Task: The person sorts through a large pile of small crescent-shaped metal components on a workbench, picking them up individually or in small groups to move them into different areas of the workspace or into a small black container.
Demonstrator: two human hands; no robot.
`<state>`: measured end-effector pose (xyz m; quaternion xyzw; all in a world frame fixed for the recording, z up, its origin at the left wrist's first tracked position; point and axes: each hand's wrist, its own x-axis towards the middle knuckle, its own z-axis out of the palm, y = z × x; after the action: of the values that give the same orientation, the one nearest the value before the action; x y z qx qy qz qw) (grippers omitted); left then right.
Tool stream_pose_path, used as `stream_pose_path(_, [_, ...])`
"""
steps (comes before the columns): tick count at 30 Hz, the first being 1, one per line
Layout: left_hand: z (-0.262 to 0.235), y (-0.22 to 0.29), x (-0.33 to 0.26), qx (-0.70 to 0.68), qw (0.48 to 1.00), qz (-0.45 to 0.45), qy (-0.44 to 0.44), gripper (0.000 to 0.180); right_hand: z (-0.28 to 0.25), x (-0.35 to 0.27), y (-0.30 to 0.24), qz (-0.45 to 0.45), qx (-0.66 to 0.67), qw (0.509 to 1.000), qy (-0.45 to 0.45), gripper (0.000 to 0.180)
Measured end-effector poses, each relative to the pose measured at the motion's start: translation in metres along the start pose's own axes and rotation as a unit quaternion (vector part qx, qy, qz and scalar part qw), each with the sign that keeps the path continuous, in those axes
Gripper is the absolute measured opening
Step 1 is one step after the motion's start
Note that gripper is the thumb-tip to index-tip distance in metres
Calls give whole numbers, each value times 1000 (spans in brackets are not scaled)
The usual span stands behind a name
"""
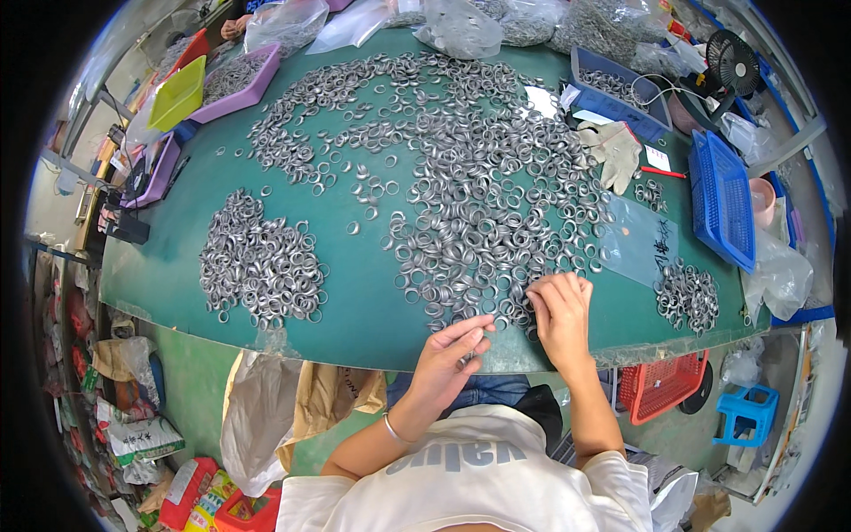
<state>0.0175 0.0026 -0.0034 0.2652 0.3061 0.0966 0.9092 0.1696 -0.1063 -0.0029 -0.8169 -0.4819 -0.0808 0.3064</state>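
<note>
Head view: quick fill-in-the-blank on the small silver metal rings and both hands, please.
1. The small silver metal rings lie spread over a ____ table top.
2. The left hand pinches a ring at the table's ____ edge.
3. The right hand rests palm-down on the ____.
4. The blue slatted plastic basket sits on the person's ____ side.

Missing words: green; near; rings; right

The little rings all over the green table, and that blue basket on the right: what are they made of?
The rings look like metal, dull silver-grey with small glints. The blue basket looks like moulded plastic, going by its even colour and fine mesh. The table has a matte green cover, material unclear.
</note>
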Motion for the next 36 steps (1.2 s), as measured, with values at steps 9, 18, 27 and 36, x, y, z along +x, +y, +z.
stream_pose_path(9, [-30, -11, 6, -110, 985, -74, -109, 31, 16, -1, -13, 27, -2, 999, -16, 23])
stream_pose_path(18, [-12, -4, -2, -8, 998, -29, -47, 28, 23, 9, -12, 12, -76, 995, -56, 13])
stream_pose_path(27, [-18, -6, -3, -35, 996, -21, -80, 30, 27, 15, -6, 4, -25, 998, -59, 10])
stream_pose_path(36, [-2, -7, 9, 44, 995, 50, -80, 43, 14, 5, -31, 43, 137, 986, -81, 8])
